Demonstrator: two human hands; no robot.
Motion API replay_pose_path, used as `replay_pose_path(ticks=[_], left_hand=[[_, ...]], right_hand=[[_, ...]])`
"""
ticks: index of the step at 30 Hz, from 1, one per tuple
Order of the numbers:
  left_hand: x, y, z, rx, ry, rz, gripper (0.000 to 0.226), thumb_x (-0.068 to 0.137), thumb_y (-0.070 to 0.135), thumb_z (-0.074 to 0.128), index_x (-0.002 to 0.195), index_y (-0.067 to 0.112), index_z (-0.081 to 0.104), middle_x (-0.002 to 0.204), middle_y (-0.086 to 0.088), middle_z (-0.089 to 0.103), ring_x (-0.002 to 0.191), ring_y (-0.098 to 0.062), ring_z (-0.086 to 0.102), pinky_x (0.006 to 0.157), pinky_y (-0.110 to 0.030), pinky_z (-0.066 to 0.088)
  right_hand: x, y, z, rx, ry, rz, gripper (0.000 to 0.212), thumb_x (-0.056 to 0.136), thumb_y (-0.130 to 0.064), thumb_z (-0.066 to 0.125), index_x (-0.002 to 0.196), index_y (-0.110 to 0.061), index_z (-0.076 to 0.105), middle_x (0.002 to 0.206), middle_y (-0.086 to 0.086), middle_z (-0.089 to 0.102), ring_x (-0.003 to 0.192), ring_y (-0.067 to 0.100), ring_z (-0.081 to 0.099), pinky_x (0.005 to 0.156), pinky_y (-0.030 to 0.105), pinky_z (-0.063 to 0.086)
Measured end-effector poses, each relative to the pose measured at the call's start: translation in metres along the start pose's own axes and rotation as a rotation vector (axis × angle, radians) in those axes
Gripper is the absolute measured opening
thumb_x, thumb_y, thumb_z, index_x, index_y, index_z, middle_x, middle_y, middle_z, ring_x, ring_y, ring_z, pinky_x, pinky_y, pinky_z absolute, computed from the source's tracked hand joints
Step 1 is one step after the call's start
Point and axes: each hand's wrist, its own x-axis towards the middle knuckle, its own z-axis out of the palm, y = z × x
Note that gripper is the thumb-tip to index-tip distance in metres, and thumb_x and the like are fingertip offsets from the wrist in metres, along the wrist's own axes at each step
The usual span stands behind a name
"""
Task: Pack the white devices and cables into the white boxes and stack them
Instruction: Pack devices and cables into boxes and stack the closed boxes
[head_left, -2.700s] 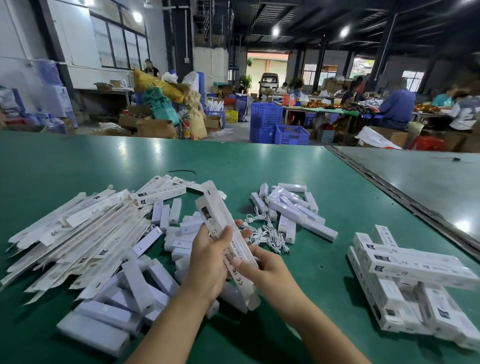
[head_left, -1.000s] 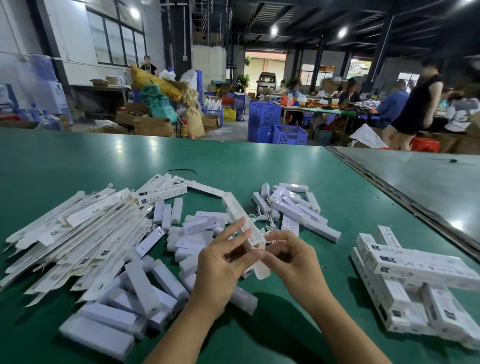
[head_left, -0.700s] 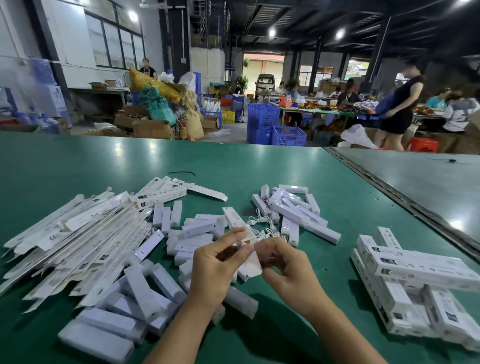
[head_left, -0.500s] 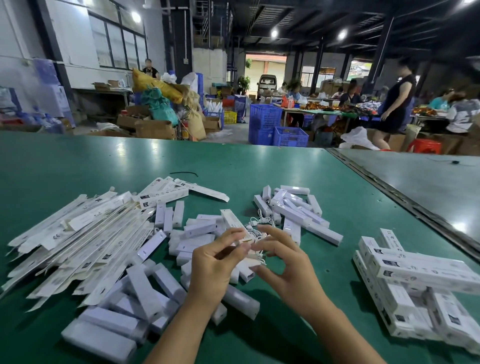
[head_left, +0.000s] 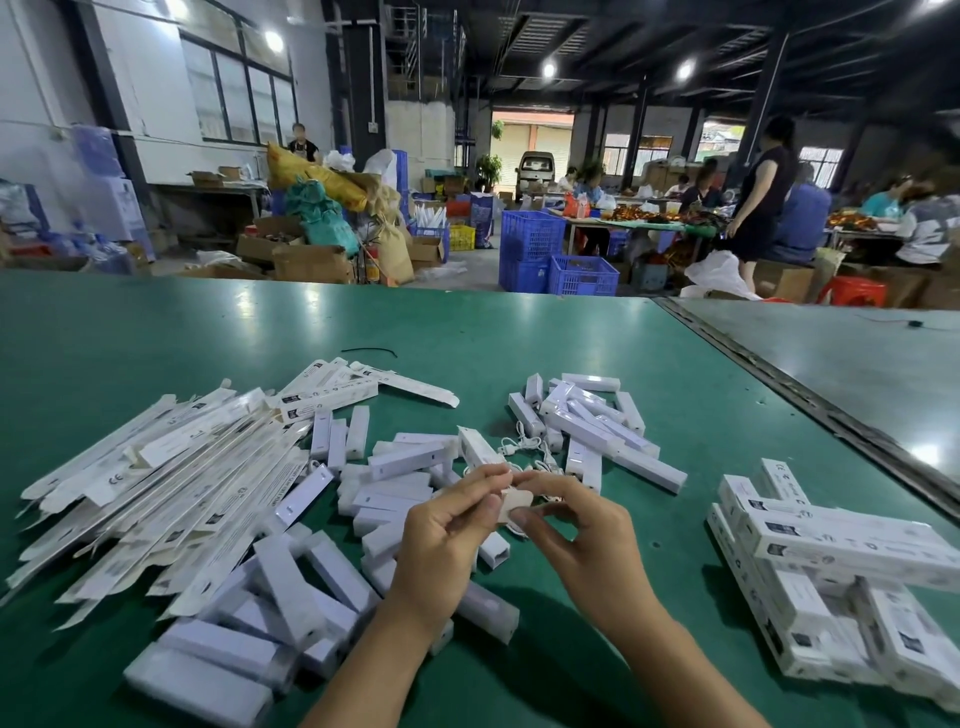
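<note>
- The left hand (head_left: 447, 525) and right hand (head_left: 576, 525) each pinched the end flap (head_left: 514, 505) of a long white box (head_left: 475, 448) over the green table (head_left: 467, 332).
- Best done, I judge, by steadying the body, creasing the flap square and tucking it fully.
- Its contents were hidden.
- Loose devices (head_left: 597, 421) and cables (head_left: 524, 444) lay just beyond. Closed boxes (head_left: 841, 540) were stacked at right, flat cartons (head_left: 171, 483) at left.

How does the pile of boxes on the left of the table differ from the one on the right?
The left pile holds flat, unfolded boxes; the right pile holds closed, full-shaped boxes. The left pile is fanned out loosely; the right pile is stacked crosswise. Both are white and lie on the green table.
</note>
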Motion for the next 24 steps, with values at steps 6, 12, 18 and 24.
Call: replay_pose_path(ticks=[6,12,18,24], left_hand=[[-0.0017,0.0005,0.0004,0.057,0.007,0.009,0.034,0.087,-0.005,0.068,0.104,0.023,0.076,0.113,0.012,0.073,0.086,0.000,0.066,0.075,-0.015,0.051],[-0.0028,0.0000,0.0041,0.082,0.035,0.023,0.033,0.085,0.001,0.070,0.107,0.026,0.073,0.119,0.024,0.068,0.111,0.002,0.064,0.084,-0.010,0.050],[-0.0018,-0.0010,0.0036,0.100,0.034,0.037,0.034,0.085,0.005,0.071,0.110,0.028,0.072,0.120,0.028,0.067,0.114,0.006,0.061,0.085,-0.008,0.048],[-0.0014,-0.0004,0.0038,0.097,0.048,0.037,0.031,0.077,0.026,0.071,0.108,0.031,0.072,0.120,0.027,0.067,0.112,0.004,0.063,0.084,-0.009,0.050]], right_hand=[[0.0011,0.0012,0.0006,-0.015,0.058,-0.053,0.034,0.081,-0.008,0.076,0.104,-0.033,0.068,0.100,-0.017,0.072,0.085,0.011,0.070,0.078,0.026,0.056],[0.0031,0.0058,-0.0005,-0.030,0.072,-0.090,0.020,0.078,0.000,0.077,0.094,-0.013,0.076,0.103,-0.011,0.073,0.088,0.009,0.071,0.079,0.029,0.058],[0.0026,0.0049,-0.0007,-0.002,0.066,-0.082,0.018,0.078,0.000,0.077,0.092,-0.012,0.076,0.102,-0.008,0.073,0.090,0.009,0.071,0.080,0.032,0.059],[0.0031,0.0025,-0.0018,-0.014,0.050,-0.085,0.015,0.080,-0.004,0.076,0.091,-0.013,0.076,0.102,-0.008,0.073,0.093,0.007,0.071,0.080,0.030,0.058]])
